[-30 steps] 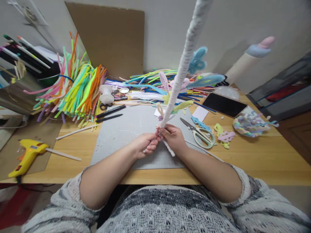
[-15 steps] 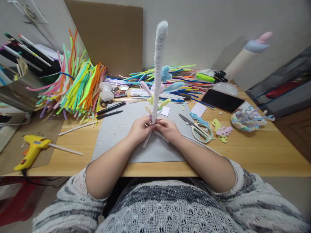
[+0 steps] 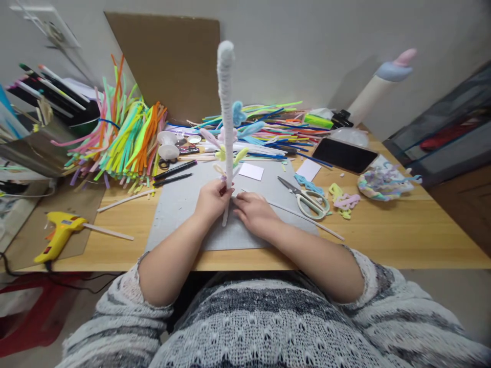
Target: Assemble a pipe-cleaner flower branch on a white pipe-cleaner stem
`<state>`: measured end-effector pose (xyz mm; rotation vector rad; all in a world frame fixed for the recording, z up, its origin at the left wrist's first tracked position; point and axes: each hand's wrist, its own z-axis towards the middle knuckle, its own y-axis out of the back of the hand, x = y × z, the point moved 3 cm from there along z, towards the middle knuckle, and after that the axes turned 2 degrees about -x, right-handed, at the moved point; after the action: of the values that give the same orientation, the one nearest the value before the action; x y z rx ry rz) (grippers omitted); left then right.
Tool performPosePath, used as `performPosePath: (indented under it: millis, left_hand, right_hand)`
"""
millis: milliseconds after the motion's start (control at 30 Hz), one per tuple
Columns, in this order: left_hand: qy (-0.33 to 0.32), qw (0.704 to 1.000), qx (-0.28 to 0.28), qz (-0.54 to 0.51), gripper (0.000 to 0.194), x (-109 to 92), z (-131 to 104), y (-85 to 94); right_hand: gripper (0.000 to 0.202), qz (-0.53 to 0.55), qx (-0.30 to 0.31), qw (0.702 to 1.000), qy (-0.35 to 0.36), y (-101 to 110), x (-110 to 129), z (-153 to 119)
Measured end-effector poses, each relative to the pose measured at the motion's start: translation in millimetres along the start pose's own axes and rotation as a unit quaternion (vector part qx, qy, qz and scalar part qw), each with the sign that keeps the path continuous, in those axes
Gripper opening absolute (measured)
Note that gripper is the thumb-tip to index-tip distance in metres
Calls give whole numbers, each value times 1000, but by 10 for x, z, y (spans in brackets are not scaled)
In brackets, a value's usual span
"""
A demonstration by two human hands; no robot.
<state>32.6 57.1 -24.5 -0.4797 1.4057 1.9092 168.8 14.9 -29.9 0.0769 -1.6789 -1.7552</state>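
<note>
My left hand [image 3: 214, 200] is closed around the lower part of a tall white fuzzy pipe-cleaner stem [image 3: 226, 97], which stands upright with its thin end poking out below the fingers. Pastel pipe-cleaner petals and leaves stick out around it, among them a blue flower [image 3: 239, 113] and a yellow-green leaf [image 3: 241, 155]. Close to the stem's right, my right hand [image 3: 255, 212] is low over the grey mat [image 3: 176, 214], its fingers loosely bent and slightly apart, with nothing visible in them. A thin white pipe cleaner [image 3: 307, 216] runs past that hand toward the lower right.
Scissors [image 3: 307, 198], a phone [image 3: 345, 154] and twisted pastel pieces [image 3: 344, 200] lie on the right. A yellow glue gun [image 3: 61, 232] rests at left, near a bundle of coloured pipe cleaners [image 3: 130, 138]. A white card [image 3: 251, 171] and black markers [image 3: 174, 175] lie toward the back.
My right hand has let go of the stem's base and sits apart from it. My left hand and the stem have shifted left in view, uncovering more of the white card.
</note>
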Motion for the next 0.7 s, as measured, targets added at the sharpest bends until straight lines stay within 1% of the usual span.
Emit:
performPosePath:
  millis: [100,133,200,300,467,600,700]
  left_hand:
    - [33,999,11,-10,24,34,8,-5]
    - [31,999,13,-14,24,42,12,-8]
    - [14,999,19,-23,22,55,22,-19]
    - [2,999,42,-34,17,93,37,-42]
    - [50,994,87,-44,17,171,58,-40]
    - [64,991,114,-38,19,182,82,-3]
    - [65,989,126,-36,20,184,109,15]
  right_hand:
    - [64,-38,22,999,-5,-67,136,-94]
    - [70,-46,34,998,-7,-100,163,-119]
    - [78,-59,56,997,-15,-165,186,-150]
    - [79,-63,69,995,-18,-214,174,-158]
    - [75,-52,91,994,-7,-192,154,-132]
    - [81,-50,114,992,6,-189,165,-116]
    - [83,-53,112,992,12,-186,180,-107]
